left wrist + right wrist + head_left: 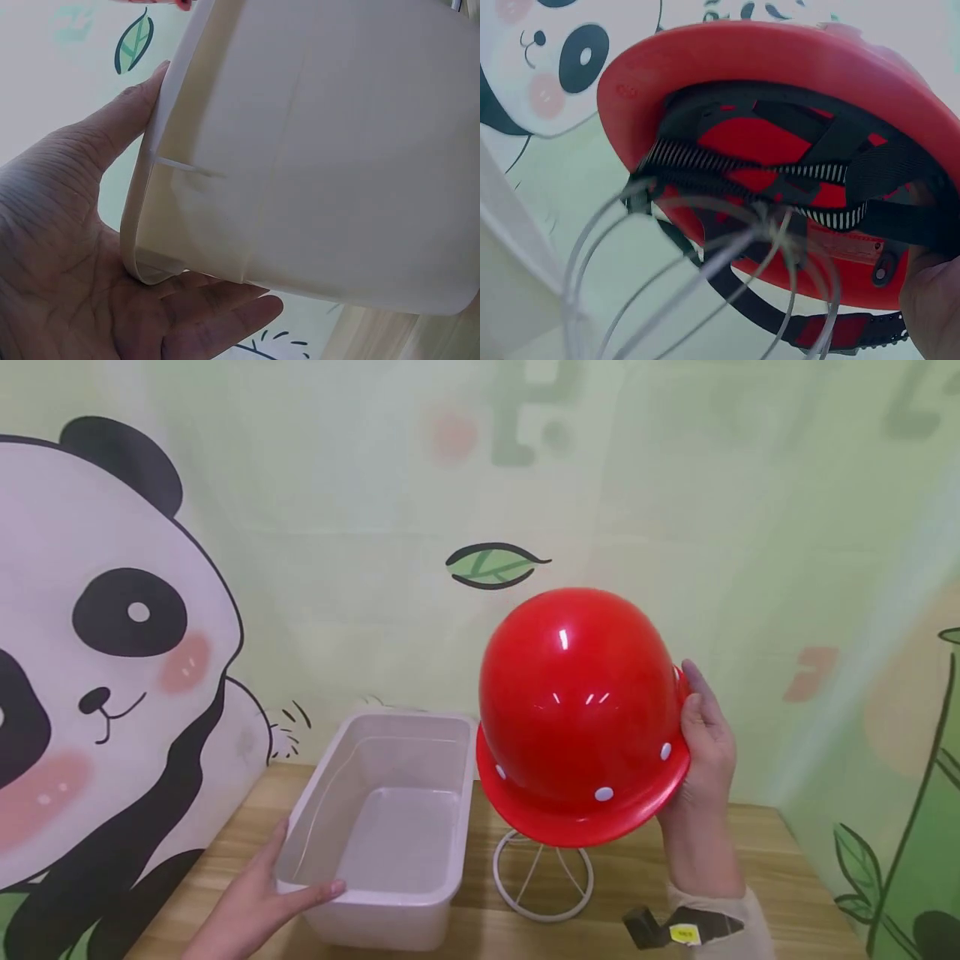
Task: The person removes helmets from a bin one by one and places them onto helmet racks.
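Note:
My right hand grips a red hard hat by the right side of its brim. Its dome faces up, and the right wrist view shows the black inner straps and headband from below. Beneath the hat stands a white wire stand with a round base; whether they touch, I cannot tell. My left hand rests at the near left corner of an off-white plastic bin. Its thumb lies along the front rim, and the other fingers extend, fairly straight, by the bin's left side.
The bin and stand are side by side on a wood-grain table. Behind the table hangs a pale green cloth backdrop printed with a panda and leaves. A black wrist strap is on the right forearm.

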`<control>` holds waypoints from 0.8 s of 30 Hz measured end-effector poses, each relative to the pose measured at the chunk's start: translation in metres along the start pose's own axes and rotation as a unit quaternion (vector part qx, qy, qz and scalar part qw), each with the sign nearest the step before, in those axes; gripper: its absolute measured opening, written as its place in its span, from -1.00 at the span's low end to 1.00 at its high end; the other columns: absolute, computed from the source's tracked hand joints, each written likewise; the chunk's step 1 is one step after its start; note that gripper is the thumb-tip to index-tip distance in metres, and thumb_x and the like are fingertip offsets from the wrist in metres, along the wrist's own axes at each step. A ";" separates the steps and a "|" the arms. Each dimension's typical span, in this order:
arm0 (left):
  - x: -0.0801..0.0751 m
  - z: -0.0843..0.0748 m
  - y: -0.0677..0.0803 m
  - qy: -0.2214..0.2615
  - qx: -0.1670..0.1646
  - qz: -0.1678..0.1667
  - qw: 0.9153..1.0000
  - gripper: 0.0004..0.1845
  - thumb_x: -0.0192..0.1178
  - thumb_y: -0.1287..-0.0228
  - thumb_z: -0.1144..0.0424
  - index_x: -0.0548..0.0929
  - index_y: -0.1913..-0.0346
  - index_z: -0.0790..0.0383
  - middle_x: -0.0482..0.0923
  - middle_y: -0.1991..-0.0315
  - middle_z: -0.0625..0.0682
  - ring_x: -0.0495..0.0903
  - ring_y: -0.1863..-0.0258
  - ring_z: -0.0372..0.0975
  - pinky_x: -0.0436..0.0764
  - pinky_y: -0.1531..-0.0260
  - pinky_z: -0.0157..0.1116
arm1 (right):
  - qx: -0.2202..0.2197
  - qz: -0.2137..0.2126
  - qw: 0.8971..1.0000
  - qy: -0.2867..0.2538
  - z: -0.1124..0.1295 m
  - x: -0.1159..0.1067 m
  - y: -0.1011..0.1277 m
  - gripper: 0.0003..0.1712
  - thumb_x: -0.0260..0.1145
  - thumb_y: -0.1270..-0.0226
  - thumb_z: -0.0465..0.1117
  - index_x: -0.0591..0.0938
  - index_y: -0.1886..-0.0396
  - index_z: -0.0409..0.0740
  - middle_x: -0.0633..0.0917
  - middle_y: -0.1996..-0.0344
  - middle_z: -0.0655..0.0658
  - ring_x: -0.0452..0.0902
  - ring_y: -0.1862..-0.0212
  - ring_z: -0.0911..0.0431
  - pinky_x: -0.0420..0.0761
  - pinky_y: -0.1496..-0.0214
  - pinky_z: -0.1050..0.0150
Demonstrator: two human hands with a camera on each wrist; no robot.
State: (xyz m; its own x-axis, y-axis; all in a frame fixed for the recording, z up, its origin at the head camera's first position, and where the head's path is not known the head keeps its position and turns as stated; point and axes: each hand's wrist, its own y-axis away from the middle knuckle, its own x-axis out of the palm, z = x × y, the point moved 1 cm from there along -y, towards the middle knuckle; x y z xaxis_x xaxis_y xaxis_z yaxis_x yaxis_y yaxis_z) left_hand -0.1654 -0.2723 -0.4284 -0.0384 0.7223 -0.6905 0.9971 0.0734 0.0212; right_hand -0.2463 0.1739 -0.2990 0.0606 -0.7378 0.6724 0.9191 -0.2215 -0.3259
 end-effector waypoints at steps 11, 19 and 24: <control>0.000 0.000 0.001 -0.014 -0.012 0.002 1.000 0.29 0.40 0.06 -0.28 -0.24 -0.56 0.04 0.32 -0.36 0.30 0.49 -0.19 0.06 0.48 -0.17 0.16 | 0.087 -0.049 0.994 0.043 -0.040 -0.056 0.009 -0.42 0.24 -0.36 -0.07 0.41 -0.37 0.19 0.41 -0.38 0.06 0.40 -0.35 0.07 0.65 -0.09 0.25; -0.001 -0.002 0.000 -0.007 -0.010 -0.001 1.000 0.25 0.40 0.05 -0.26 -0.19 -0.56 -0.03 0.38 -0.33 0.26 0.51 -0.16 0.04 0.51 -0.13 0.15 | 0.089 -0.012 0.996 -0.008 -0.051 -0.067 0.011 -0.43 0.14 -0.44 -0.10 0.34 -0.42 0.12 0.41 -0.38 0.04 0.49 -0.28 0.11 0.61 -0.13 0.23; 0.000 -0.001 0.000 -0.010 -0.020 0.004 1.000 0.27 0.40 0.06 -0.27 -0.20 -0.56 0.00 0.36 -0.34 0.28 0.50 -0.16 0.05 0.50 -0.13 0.18 | 0.084 0.040 0.996 -0.001 -0.054 -0.073 0.011 -0.44 0.02 -0.51 -0.11 0.25 -0.46 0.06 0.44 -0.34 0.01 0.52 -0.23 0.11 0.65 -0.10 0.23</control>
State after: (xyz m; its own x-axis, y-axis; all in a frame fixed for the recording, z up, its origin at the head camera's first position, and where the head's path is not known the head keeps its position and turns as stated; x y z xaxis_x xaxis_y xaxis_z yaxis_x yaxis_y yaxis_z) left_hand -0.1656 -0.2719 -0.4279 -0.0293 0.7091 -0.7045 0.9938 0.0963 0.0557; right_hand -0.2617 0.1911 -0.3872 0.1361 -0.7481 0.6495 0.9635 -0.0526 -0.2625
